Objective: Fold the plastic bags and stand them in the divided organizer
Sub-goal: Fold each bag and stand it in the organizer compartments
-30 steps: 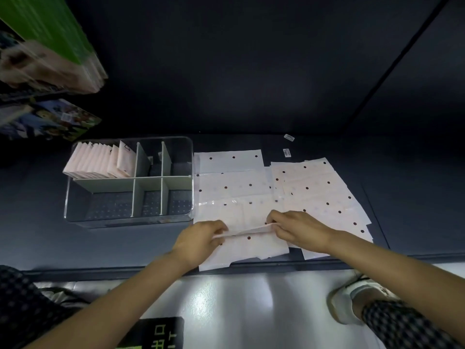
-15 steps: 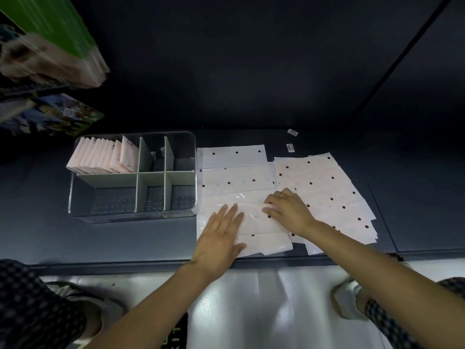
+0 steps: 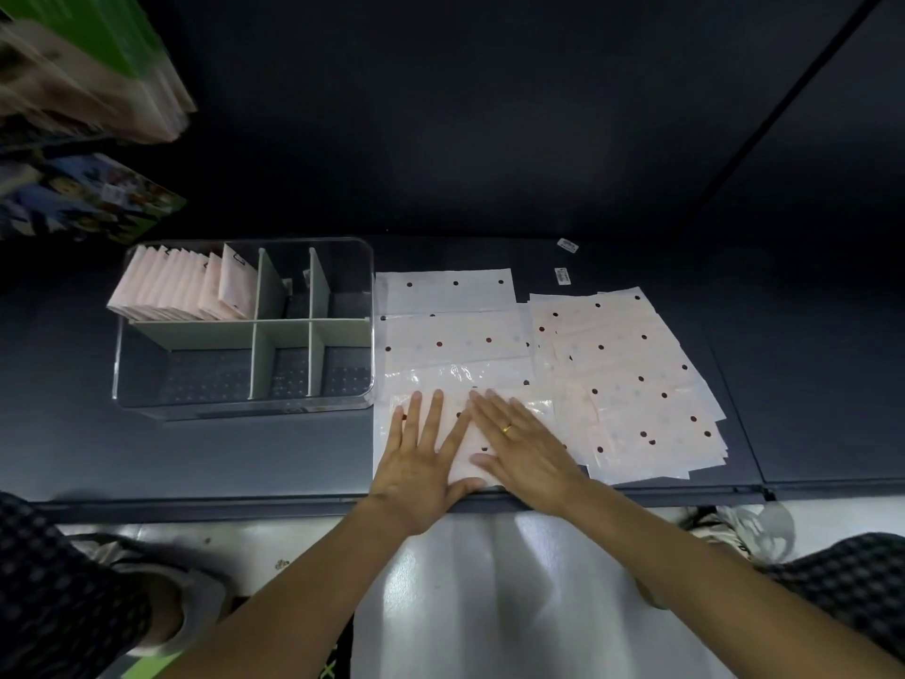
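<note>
Left hand (image 3: 422, 463) and right hand (image 3: 526, 445) lie flat, fingers straight, pressing a dotted bag (image 3: 463, 436) at the table's (image 3: 196, 458) near edge. Organizer (image 3: 245, 330) just left, folded bags (image 3: 181, 286) standing in its back-left compartment.

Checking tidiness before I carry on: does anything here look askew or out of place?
Mostly tidy. In the organizer, the folded bags lean left rather than standing upright. The unfolded bags on the right lie fanned, not squared. Two small labels lie loose behind them.

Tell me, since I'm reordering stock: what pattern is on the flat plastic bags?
Pale pink-white with scattered dark dots, on the flat plastic bags; the head view shows it.
</note>
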A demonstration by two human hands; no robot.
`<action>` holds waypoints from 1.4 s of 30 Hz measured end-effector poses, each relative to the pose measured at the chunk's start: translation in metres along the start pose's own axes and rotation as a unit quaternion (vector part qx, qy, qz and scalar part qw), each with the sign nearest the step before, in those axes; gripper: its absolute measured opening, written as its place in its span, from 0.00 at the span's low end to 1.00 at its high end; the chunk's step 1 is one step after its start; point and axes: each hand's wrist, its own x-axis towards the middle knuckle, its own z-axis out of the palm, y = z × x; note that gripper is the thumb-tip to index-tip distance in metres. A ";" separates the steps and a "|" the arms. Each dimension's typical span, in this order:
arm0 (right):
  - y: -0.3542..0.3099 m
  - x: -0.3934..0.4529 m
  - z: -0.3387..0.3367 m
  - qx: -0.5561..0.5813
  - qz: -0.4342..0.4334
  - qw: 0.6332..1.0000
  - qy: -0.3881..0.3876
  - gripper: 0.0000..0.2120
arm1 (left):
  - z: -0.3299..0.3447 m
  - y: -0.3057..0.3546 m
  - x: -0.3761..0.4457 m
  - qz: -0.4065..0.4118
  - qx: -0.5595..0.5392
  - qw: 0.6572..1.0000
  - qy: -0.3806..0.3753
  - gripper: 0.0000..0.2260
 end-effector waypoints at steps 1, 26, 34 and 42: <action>0.009 -0.004 0.001 -0.009 0.025 1.000 -0.012 0.32 | 0.000 0.000 0.000 0.001 -0.003 1.000 -0.002 0.37; -0.004 -0.044 -0.074 -0.050 -0.213 0.957 0.189 0.07 | -0.022 0.025 -0.013 0.011 -0.148 0.985 0.082 0.15; -0.003 -0.024 -0.060 0.337 0.130 0.932 0.035 0.18 | -0.021 0.027 -0.026 -0.152 -0.400 0.895 0.123 0.05; -0.003 0.021 -0.041 0.397 0.269 0.878 0.002 0.18 | -0.029 0.031 -0.025 -0.252 -0.548 0.783 0.149 0.16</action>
